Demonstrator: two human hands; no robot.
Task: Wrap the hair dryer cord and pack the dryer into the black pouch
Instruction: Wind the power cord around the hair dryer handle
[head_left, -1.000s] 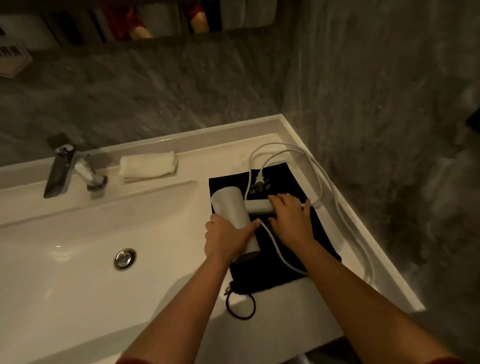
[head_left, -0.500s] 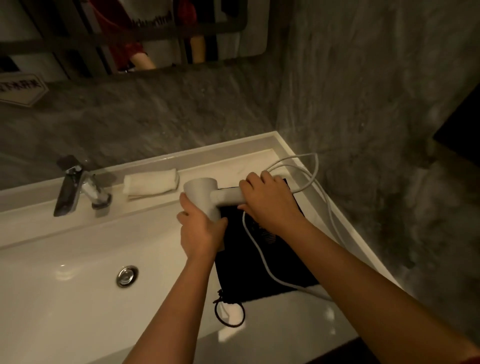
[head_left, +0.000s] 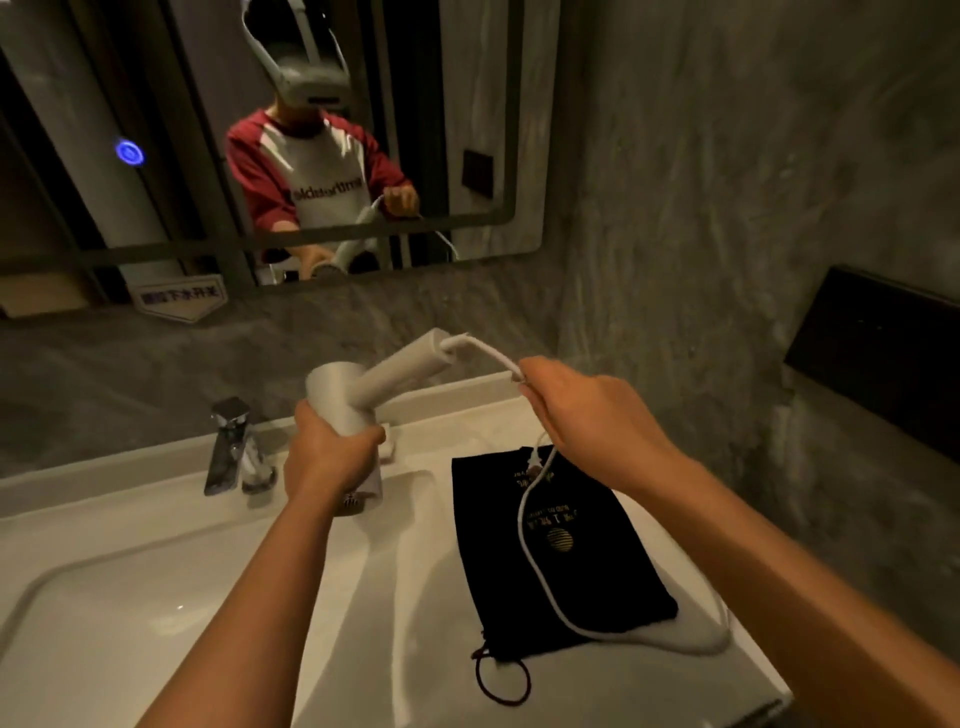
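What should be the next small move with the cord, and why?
Probably the right hand should carry the cord around the dryer's handle for a first loop. The left hand holds the hair dryer lifted above the sink, the right hand pinches the cord near the handle's end, and the rest trails loose over the black pouch.

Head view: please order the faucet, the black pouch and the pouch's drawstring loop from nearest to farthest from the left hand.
Measured from the left hand, which holds the hair dryer:
1. Faucet, just to its left, behind the basin.
2. Black pouch, flat on the counter to its right.
3. Drawstring loop, at the pouch's near end, lower right.
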